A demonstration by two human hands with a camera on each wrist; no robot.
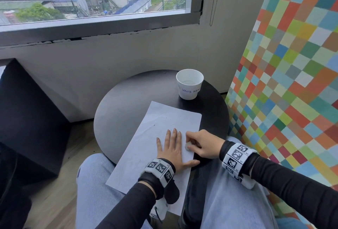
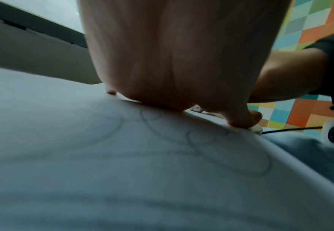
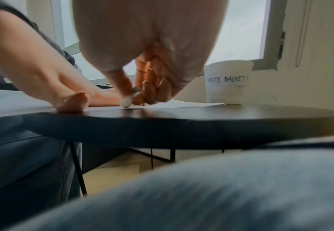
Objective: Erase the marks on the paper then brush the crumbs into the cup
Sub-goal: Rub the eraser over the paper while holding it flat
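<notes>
A: Her left hand (image 1: 172,148) lies flat on the paper (image 1: 146,137), fingers straight and a little apart. Her right hand (image 1: 203,144) pinches a small eraser (image 1: 187,145) against it.

B: Done yet?

A: No. Faint loops (image 2: 231,150) remain. The cup (image 1: 189,84) stands at 1 o'clock on the surface (image 1: 124,104), crumbs not brushed in.

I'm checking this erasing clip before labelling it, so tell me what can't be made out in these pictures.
- Eraser: mostly hidden in the right hand grip, all views.
- Paper under the left hand: covered, head view.
- Pencil marks: faint, blurred, left wrist view.
- Cup label: cut off by its curve, head view.
- Crumbs: too small to count.
</notes>
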